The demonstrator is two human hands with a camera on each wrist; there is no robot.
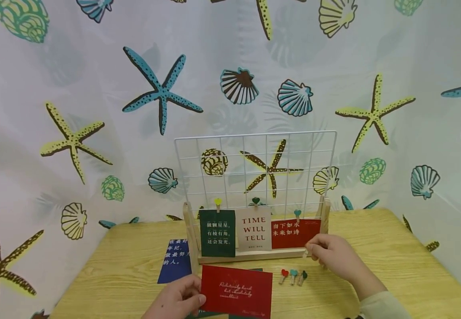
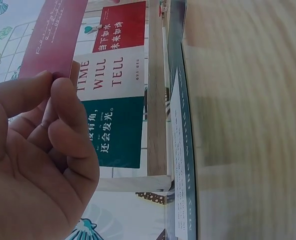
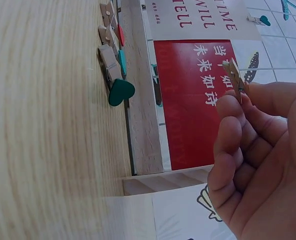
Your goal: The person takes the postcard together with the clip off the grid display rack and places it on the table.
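Pinching a red card (image 1: 237,290) by its left edge, the left hand (image 1: 179,297) held it before the wooden-based wire grid rack (image 1: 286,254), with open room between the card and the right hand (image 1: 334,258), whose fingertips gripped a clothespin (image 3: 234,76). Three heart-topped clothespins (image 1: 293,274) lay on the wood-grained table (image 1: 381,248), behind which hung a starfish-and-shell curtain (image 1: 314,57). The right wrist view showed the gripped clothespin side-on, a pale speck from the head.
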